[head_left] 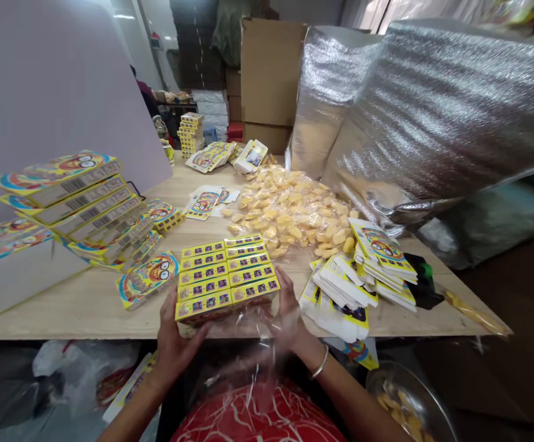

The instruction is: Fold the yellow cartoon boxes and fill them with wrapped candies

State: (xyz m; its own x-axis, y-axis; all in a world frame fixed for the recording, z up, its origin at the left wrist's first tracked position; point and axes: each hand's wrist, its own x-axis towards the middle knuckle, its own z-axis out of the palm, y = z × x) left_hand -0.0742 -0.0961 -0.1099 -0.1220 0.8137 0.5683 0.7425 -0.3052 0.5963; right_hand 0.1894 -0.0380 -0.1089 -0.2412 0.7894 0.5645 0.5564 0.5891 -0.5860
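A block of small yellow boxes (pixel 228 276), stacked in two columns, sits at the table's near edge between my hands. My left hand (pixel 175 337) grips the block's left side, fingers along the side and thumb across the front. On the right side, my right hand (pixel 290 313) presses against the block, slightly smeared by motion. Clear plastic film (pixel 248 331) hangs at the block's front, below and between both hands; where it ends is hard to make out. A flat illustrated box (pixel 150 279) lies just left of the block.
Yellow pieces in clear plastic (pixel 294 209) lie behind the block. Flat printed cartons (pixel 345 288) are piled at right, near a black object (pixel 421 282). Larger boxes (pixel 87 190) are stacked at left. Silver insulated sheeting (pixel 433 110) rises behind. A bowl (pixel 409 399) sits below the table.
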